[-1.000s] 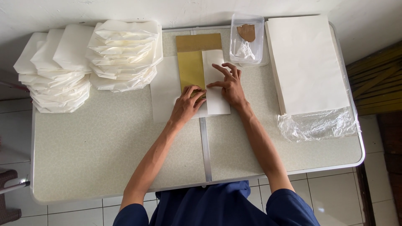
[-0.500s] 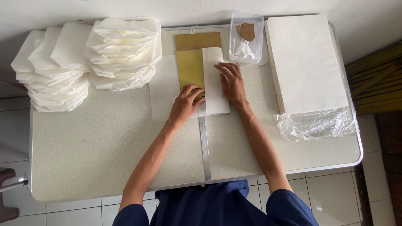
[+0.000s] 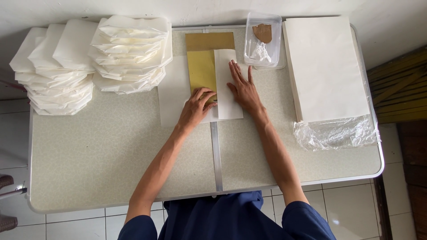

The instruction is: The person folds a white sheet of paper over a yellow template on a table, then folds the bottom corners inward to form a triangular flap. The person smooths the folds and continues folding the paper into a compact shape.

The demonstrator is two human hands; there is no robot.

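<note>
A white paper sheet (image 3: 174,95) lies on the table (image 3: 98,164) with a mustard-yellow card (image 3: 201,71) on top of it. The sheet's right side is folded over the card as a white flap (image 3: 226,66). My right hand (image 3: 242,88) lies flat on that flap, fingers spread and pointing away from me. My left hand (image 3: 198,106) presses with bent fingers on the card's near end, next to the flap's edge. A brown card strip (image 3: 209,41) shows beyond the yellow one.
Two heaps of folded white paper packets (image 3: 129,49) (image 3: 55,71) fill the far left. A clear plastic box (image 3: 263,42) with a brown piece stands at the back. A tall stack of white sheets (image 3: 327,66) in open plastic wrap (image 3: 336,133) lies right.
My right hand has flattened and slid along the folded flap, fingers now straight on it. My left hand stays pressed on the yellow card.
</note>
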